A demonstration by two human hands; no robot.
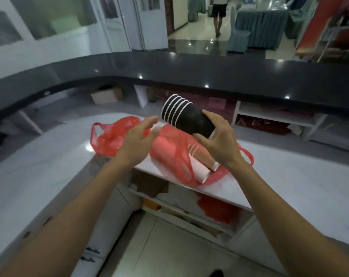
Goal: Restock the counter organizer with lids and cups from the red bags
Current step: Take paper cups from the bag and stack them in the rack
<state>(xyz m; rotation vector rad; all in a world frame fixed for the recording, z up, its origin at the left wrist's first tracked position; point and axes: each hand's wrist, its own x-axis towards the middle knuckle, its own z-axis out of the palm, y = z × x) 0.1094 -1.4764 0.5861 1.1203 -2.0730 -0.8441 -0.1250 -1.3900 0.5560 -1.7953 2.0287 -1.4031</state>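
right hand [217, 140] grasps a stack of black paper cups [186, 116], tilted toward 10 o'clock above the surface [289, 176]. left hand [138, 136], fingers relaxed, hovers at its 8 o'clock, seemingly over the red bags [169, 148].

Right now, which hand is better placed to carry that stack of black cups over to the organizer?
The right hand: it already grips the black cup stack, lifted above the red bag. The left hand is open, holding nothing. The organizer isn't visible.
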